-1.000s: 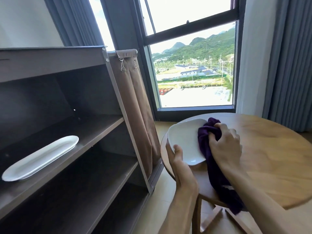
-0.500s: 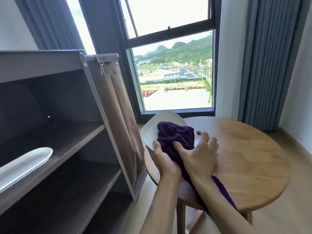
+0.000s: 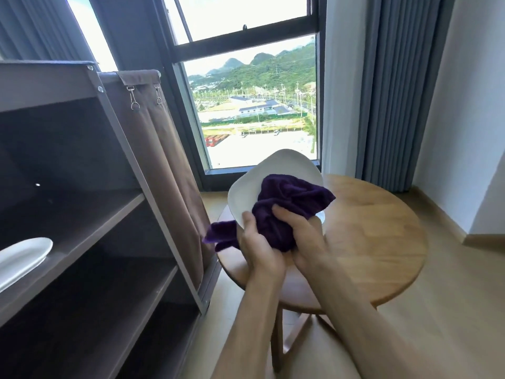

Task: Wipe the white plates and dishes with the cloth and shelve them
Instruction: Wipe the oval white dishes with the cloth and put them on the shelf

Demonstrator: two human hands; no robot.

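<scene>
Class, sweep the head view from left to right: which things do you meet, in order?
Oval white dish on the shelf unit → brown fabric curtain → white plate held with purple cloth → round wooden table → grey curtain.

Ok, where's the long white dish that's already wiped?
Head view, far left edge: the long white dish lies on the middle shelf of the dark shelving unit, left of the round table.

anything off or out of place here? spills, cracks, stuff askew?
Nothing stands out. The left hand holds the white plate tilted above the round table while the right hand bunches the purple cloth against it. No chips or spills show. The oval dish lies flat on its shelf.
</scene>
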